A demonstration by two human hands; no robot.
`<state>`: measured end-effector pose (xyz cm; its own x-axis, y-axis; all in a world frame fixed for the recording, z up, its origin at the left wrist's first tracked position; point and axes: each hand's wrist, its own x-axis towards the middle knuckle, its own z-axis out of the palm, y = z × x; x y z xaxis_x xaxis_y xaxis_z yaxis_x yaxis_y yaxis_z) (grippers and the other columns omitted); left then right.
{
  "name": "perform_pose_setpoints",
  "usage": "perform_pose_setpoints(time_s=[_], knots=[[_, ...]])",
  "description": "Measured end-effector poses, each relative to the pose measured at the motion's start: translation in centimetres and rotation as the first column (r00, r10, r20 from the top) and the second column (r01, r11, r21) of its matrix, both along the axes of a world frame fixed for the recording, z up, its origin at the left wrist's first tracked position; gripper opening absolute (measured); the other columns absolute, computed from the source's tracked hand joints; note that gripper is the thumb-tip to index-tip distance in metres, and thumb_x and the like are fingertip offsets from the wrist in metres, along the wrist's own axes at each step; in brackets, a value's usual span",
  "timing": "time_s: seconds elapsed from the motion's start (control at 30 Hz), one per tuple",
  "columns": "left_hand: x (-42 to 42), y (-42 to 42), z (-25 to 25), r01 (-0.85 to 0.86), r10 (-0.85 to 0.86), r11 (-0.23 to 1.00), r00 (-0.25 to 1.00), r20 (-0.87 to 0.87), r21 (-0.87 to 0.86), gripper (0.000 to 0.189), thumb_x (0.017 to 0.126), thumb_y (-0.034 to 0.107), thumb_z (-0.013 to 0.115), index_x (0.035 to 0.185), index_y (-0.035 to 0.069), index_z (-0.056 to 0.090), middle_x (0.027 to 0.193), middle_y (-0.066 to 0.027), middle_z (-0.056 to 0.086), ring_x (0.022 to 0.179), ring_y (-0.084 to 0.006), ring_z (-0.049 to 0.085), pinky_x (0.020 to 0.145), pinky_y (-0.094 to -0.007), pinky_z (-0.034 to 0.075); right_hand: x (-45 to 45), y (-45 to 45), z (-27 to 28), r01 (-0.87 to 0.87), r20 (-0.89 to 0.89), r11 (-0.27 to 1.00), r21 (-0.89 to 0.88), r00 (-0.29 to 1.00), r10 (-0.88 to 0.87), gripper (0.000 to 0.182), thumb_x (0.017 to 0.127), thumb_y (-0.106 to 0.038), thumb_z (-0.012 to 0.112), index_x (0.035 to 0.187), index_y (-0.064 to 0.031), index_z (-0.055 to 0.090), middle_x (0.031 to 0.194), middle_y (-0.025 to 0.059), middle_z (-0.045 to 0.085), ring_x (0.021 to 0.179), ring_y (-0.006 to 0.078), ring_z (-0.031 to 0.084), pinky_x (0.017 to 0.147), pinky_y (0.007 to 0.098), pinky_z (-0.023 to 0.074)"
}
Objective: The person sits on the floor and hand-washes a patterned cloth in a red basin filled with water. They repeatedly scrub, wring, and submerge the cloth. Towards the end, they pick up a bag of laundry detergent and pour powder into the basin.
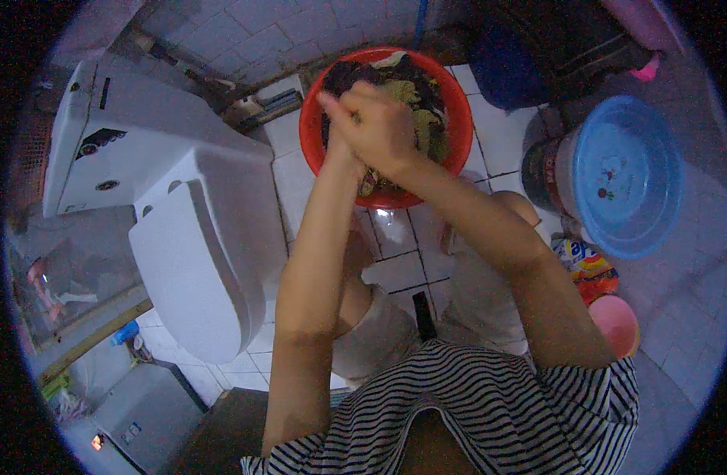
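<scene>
A red plastic basin [463,127] stands on the tiled floor, holding dark and yellow-green wet fabric or clothes [426,122]. Above it my left hand [345,127] and my right hand [387,127] are pressed together, the right lying over the left. The fingers overlap, so whether a bit of cloth is pinched between them does not show. Both forearms reach out from striped short sleeves.
A white toilet with its lid down [188,273] is at the left. To the right, a light blue basin [631,178] rests tilted by a dark bucket [541,172], near a colourful detergent bag [586,267] and a pink bowl [616,326]. A tiled wall [256,35] rises behind the red basin.
</scene>
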<state>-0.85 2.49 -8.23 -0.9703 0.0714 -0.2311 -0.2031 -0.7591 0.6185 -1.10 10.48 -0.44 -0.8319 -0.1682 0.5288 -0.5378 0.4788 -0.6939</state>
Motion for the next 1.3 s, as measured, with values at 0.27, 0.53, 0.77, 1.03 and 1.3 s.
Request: perform_pose_setpoints(time_s=[0.27, 0.53, 0.77, 1.03, 1.3], knots=[[1.3, 1.2, 5.5, -0.089, 0.105, 0.994, 0.925, 0.364, -0.059, 0.021, 0.083, 0.024, 0.042, 0.085, 0.008, 0.055, 0.078, -0.0047, 0.060, 0.069, -0.0191, 0.059, 0.065, -0.0328, 0.049, -4.1, 0.5, -1.6, 0.205, 0.404, 0.973, -0.105, 0.903, -0.146, 0.043, 0.087, -0.035, 0.048, 0.064, 0.0009, 0.054, 0.056, 0.0170, 0.049, 0.053, 0.0323, 0.048, 0.051, 0.0383, 0.0374], [0.5, -2.3, 5.2, -0.301, 0.315, 0.949, 0.900, 0.300, -0.095, 0.015, 0.076, 0.021, 0.049, 0.079, 0.006, 0.054, 0.076, -0.0053, 0.058, 0.070, -0.0198, 0.056, 0.066, -0.0315, 0.047, 0.8, -0.8, -1.6, 0.010, 0.175, 1.000, -0.022, 0.985, -0.006, 0.036, 0.086, -0.031, 0.047, 0.067, -0.0023, 0.056, 0.074, 0.0147, 0.056, 0.060, 0.0333, 0.054, 0.054, 0.0413, 0.0412], [0.9, -1.5, -2.8, -0.140, 0.139, 0.990, 0.989, 0.043, 0.030, 0.029, 0.087, 0.029, 0.040, 0.097, 0.005, 0.052, 0.089, -0.0057, 0.057, 0.079, -0.0165, 0.055, 0.071, -0.0313, 0.046, 1.8, -0.1, 0.8, -0.130, 0.200, 0.992, -0.004, 0.971, 0.128, 0.035, 0.084, -0.033, 0.048, 0.071, -0.0028, 0.060, 0.076, 0.0151, 0.056, 0.073, 0.0320, 0.056, 0.064, 0.0412, 0.0455], [1.7, 2.2, 5.3, 0.008, 0.063, 0.973, 0.952, 0.299, -0.232, 0.033, 0.087, 0.028, 0.041, 0.105, 0.004, 0.053, 0.094, -0.0066, 0.058, 0.084, -0.0174, 0.057, 0.075, -0.0335, 0.046, -4.6, 2.0, -0.7, 0.125, 0.200, 0.991, -0.037, 0.973, -0.115, 0.042, 0.086, -0.037, 0.047, 0.064, -0.0022, 0.057, 0.067, 0.0146, 0.052, 0.065, 0.0314, 0.054, 0.059, 0.0398, 0.0407], [0.9, -4.4, 8.0, -0.294, 0.352, 0.921, 0.908, 0.226, -0.255, 0.021, 0.077, 0.022, 0.046, 0.083, 0.003, 0.053, 0.084, -0.0108, 0.059, 0.078, -0.0241, 0.057, 0.072, -0.0368, 0.047, -5.5, 3.7, -2.9, -0.339, 0.413, 0.937, -0.089, 0.843, 0.344, 0.048, 0.078, -0.044, 0.057, 0.102, -0.0035, 0.052, 0.096, 0.0126, 0.058, 0.091, 0.0246, 0.056, 0.081, 0.0340, 0.0416]])
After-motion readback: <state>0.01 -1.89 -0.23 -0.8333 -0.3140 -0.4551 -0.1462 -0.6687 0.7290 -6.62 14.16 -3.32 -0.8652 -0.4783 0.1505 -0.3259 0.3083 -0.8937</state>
